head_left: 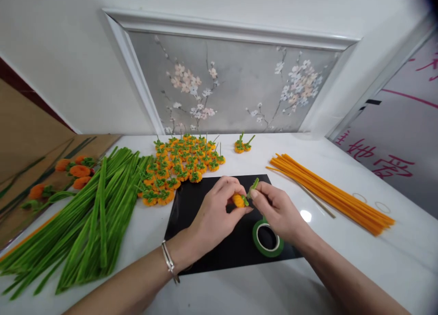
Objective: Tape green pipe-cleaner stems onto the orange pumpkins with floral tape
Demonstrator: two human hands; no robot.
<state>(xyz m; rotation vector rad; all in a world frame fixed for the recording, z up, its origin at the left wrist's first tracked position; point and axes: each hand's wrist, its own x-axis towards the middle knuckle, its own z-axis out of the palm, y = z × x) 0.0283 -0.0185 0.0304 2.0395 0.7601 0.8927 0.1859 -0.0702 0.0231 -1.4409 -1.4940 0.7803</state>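
Between the thumb and fingers of my left hand (pixel 217 207) is a small orange pipe-cleaner flower (pixel 238 200) with a bit of green at its right end. Just to its right, my right hand (pixel 278 210) pinches a short green pipe-cleaner piece (pixel 253 185), its tip pointing up. Both hands are over a black mat (pixel 201 255). A roll of green tape (pixel 257 246) lies on the mat below my right hand. Whether the green piece is joined to the flower I cannot tell.
Many finished orange flowers (pixel 185 157) stand at the back left, and two more flowers (pixel 242 146) apart from them. Long green pipe cleaners (pixel 99 214) lie at left, orange pipe cleaners (pixel 331 194) at right. A printed board (pixel 65 187) leans at far left.
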